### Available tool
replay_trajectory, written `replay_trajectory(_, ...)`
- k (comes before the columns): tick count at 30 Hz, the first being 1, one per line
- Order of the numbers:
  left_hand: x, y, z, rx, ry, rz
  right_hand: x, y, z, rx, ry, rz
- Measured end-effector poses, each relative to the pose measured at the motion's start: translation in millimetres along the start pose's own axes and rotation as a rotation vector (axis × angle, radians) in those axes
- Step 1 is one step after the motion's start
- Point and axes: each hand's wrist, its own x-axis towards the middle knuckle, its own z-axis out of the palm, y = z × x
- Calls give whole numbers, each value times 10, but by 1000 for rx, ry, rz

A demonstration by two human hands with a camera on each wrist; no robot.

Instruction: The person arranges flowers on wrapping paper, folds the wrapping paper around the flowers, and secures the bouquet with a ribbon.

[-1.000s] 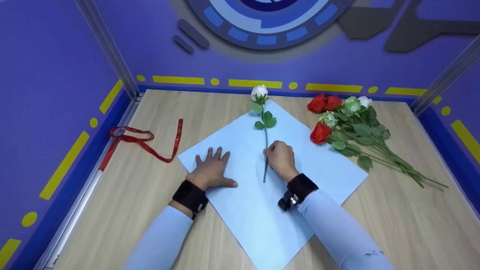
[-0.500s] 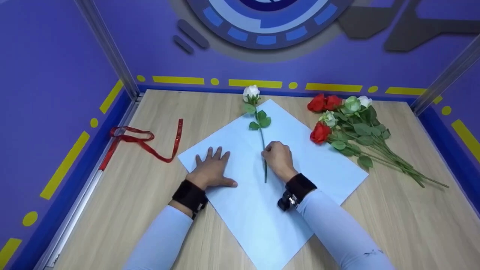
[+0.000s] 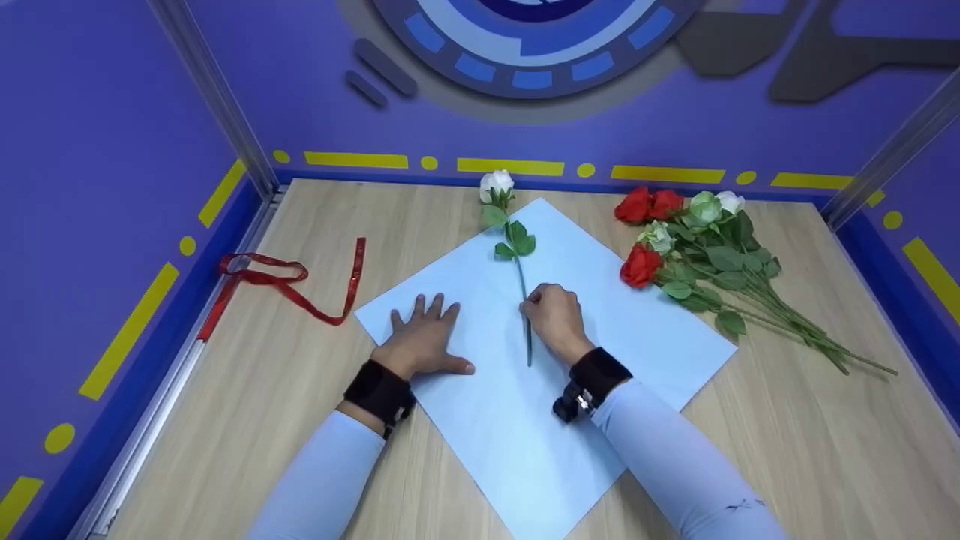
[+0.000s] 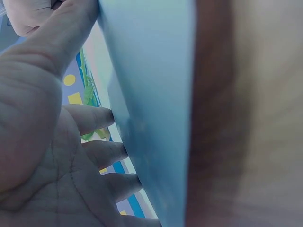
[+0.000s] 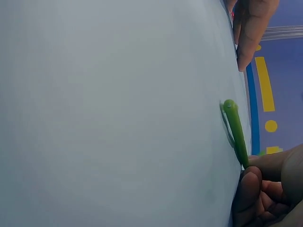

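Note:
A single white rose [image 3: 496, 186] lies over the pale blue sheet of paper [image 3: 510, 435], its bloom past the sheet's upper left edge. My right hand [image 3: 556, 319] pinches the lower part of its green stem [image 5: 236, 135] between thumb and fingers; the stem's cut end points toward me. With fingers spread, my left hand [image 3: 424, 341] rests on the left corner of the paper. In the left wrist view its fingertips [image 4: 125, 184] touch the sheet, which shows edge-on there.
To the right lies a pile of roses with red blooms [image 3: 641, 266], pale green blooms [image 3: 705, 208] and leafy stems [image 3: 795, 322], partly over the paper's right side. A loose red ribbon [image 3: 289, 289] lies at the left. Blue-purple walls [image 3: 450, 135] close in the wooden table [image 3: 840, 435].
The white rose's bloom has swung left, tilting the stem, as my right hand shifted slightly left with it. My left hand has stayed in place.

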Motion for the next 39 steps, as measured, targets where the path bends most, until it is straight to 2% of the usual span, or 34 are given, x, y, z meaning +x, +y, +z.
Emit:
replay_trajectory(20,-2,-3,25,6,16,4,1,35,-24,43,-20,33)
replay_trajectory(27,6,1,22,12,14,9,-25,73,-69,6,22,1)
replay_trajectory(32,9,1,25,18,11,9,-66,228,-240,-63,74,-62)
replay_trajectory(39,-1,-8,22,14,18,6,-163,603,-648,-137,138,-152)
